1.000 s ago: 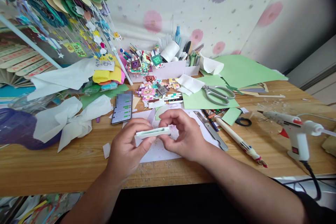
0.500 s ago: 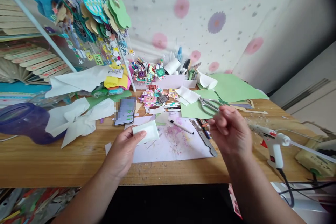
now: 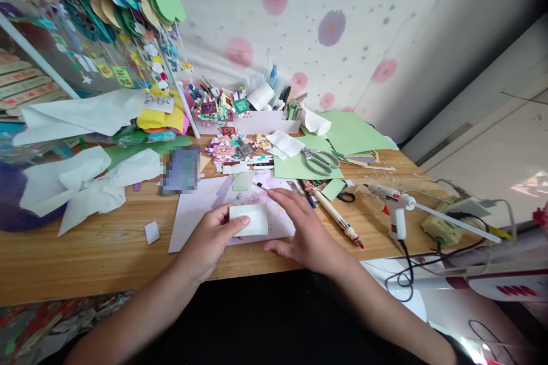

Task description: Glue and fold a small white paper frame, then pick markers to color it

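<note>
The left hand [image 3: 209, 239] holds a small pale card [image 3: 254, 219], pinched at its left end, with the thumb on top and the other fingers mostly tucked under. The right hand [image 3: 306, 234] has its thumb and fingers spread wide, with a gap in between that faces the card's right edge. I can't see it touching the card.

Let the card be the middle of a clock, with twelve toward the wall. The card is up over a big white sheet [image 3: 192, 211]. The sheet's near left corner sits close to the front edge of the wooden table [image 3: 107, 262], with a strip of wood between them. A pen [image 3: 262, 186] lies just past the right fingertips, near twelve.

At three, a fat white pen [image 3: 340, 219] lies just beside the right hand, so there is little room that way. Farther along, a glue gun [image 3: 396, 205] stands near the table's right side. Between one and two, silver scissors [image 3: 321, 161] rest on green paper [image 3: 286, 168].

There is more room at nine, where wood shows around a little white paper scrap [image 3: 152, 232]. A phone [image 3: 182, 168] lies at ten, its screen blurred.
</note>
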A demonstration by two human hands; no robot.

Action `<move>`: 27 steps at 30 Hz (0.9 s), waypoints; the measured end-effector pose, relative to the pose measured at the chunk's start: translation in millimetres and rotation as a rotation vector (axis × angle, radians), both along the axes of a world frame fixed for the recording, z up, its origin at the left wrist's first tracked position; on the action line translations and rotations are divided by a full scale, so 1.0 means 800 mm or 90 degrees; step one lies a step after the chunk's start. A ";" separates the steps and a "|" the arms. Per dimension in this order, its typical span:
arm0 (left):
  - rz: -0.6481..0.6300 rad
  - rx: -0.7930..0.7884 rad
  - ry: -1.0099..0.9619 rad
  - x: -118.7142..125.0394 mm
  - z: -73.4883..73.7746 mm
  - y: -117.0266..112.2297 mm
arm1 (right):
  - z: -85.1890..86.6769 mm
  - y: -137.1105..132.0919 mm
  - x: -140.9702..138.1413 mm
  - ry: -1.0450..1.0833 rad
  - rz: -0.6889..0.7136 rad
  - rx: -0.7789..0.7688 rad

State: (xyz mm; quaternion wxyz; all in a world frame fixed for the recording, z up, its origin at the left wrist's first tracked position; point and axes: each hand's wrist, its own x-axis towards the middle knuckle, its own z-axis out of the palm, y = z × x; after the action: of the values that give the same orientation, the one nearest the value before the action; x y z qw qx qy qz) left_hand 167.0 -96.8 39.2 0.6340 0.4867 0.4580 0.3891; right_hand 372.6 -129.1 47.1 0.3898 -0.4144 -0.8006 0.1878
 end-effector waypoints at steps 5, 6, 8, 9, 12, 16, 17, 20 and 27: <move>-0.032 -0.014 0.013 0.011 -0.001 0.004 | -0.016 0.015 -0.005 0.026 -0.006 -0.016; -0.032 -0.017 0.007 0.011 0.000 0.006 | -0.017 0.018 -0.005 0.030 -0.009 -0.012; -0.036 -0.025 -0.021 0.011 0.004 0.012 | -0.019 0.022 -0.003 0.044 -0.016 -0.002; -0.039 -0.030 -0.041 0.011 0.006 0.015 | -0.020 0.023 -0.003 0.052 -0.022 0.003; -0.045 -0.039 -0.069 0.008 0.012 0.027 | -0.020 0.030 -0.002 0.066 -0.036 0.005; -0.058 -0.019 0.018 0.005 0.011 0.041 | -0.019 0.038 0.001 0.070 -0.026 -0.027; -0.068 -0.006 0.044 0.004 0.010 0.044 | -0.018 0.040 0.002 0.078 -0.015 -0.040; -0.089 0.058 0.111 0.004 0.007 0.050 | -0.014 0.045 0.003 0.107 0.008 -0.074; -0.080 0.323 0.345 -0.001 0.014 0.050 | -0.008 0.056 0.001 0.150 -0.018 -0.043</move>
State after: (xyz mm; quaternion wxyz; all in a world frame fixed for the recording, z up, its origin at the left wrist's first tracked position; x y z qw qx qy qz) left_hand 166.4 -56.9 50.7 0.3715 0.7411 0.4673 0.3074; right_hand 373.1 -84.0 40.6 0.4698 -0.4138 -0.7364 0.2564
